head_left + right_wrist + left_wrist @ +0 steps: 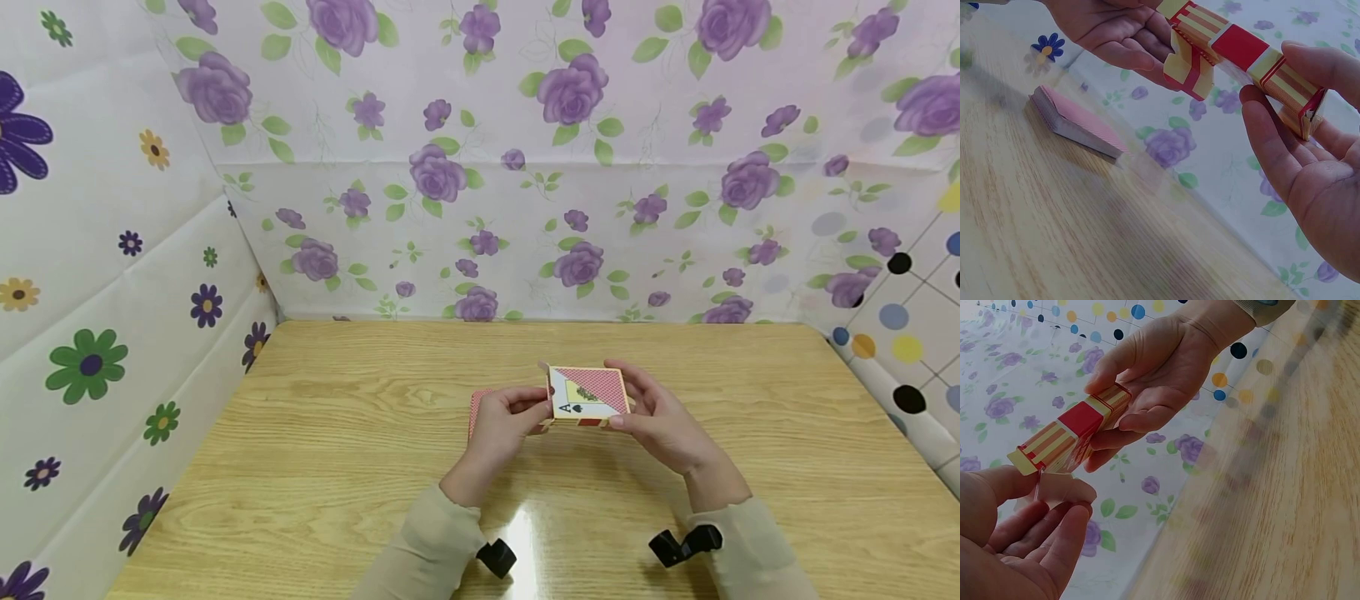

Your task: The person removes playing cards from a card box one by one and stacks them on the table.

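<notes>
A playing-card box (588, 392) is held up over the table, its face printed with an ace of spades and a red back pattern. My right hand (667, 425) grips its right end, thumb on the near edge and fingers round the far side. At the other end my left hand (504, 429) pinches the box by its opened end flap (1190, 70), with the thumb at the box's corner. A deck of red-backed cards (1079, 122) lies on the table past the left hand, which partly hides it in the head view.
The wooden table (337, 467) runs back to a wall covering with purple roses (435, 175). Flower-print sheeting (90, 367) borders the left, and dotted sheeting (907, 350) the right. Black wrist cameras (497, 557) sit at both sleeves.
</notes>
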{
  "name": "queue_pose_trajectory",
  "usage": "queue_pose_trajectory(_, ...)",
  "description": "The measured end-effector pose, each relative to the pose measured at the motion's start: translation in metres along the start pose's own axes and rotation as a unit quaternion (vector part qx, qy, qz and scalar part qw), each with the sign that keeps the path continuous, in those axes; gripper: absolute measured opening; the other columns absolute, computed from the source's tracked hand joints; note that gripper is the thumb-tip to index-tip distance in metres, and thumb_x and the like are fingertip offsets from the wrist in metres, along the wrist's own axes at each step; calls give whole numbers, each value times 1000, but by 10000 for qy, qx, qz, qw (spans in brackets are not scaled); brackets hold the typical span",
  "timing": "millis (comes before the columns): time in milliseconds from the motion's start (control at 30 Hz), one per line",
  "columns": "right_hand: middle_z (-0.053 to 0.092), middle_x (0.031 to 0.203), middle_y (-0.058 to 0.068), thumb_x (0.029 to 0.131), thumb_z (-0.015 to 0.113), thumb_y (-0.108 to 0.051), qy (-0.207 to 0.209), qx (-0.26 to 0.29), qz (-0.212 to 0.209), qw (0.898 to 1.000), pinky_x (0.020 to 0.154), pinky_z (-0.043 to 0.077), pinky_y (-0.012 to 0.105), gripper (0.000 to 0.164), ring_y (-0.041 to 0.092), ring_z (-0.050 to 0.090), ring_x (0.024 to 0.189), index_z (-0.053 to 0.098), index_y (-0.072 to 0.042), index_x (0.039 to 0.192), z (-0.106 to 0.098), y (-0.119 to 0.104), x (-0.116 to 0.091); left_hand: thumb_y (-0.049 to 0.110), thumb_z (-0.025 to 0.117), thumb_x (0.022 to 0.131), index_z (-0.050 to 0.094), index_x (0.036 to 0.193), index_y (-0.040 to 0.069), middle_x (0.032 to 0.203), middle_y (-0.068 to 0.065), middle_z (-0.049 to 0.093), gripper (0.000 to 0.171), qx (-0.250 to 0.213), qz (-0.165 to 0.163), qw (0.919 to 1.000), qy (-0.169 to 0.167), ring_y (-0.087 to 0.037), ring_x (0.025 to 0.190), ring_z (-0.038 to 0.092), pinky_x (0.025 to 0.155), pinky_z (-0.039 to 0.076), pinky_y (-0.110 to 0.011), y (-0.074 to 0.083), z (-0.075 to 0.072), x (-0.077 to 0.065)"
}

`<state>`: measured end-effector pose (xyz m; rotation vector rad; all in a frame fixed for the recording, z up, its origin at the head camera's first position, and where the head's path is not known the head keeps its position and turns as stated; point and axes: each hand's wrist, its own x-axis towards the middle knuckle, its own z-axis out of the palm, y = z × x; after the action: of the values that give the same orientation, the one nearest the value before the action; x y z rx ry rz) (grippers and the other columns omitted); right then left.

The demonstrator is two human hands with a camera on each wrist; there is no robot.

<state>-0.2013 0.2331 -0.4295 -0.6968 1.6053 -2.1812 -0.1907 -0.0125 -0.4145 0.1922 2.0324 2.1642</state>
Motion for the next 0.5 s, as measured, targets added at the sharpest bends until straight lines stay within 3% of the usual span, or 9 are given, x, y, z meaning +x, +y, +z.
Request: queue_pose_trajectory(500,46,138,-1,89,51,13,71,-76,49,9999,91,52,29,74,13,55,118,18,-12,150,-3,1,-1,7,65,88,66,110,-6,101,-18,69,26,-90,-65,9999,45,-8,80,65,72,58,-28,2,0,0)
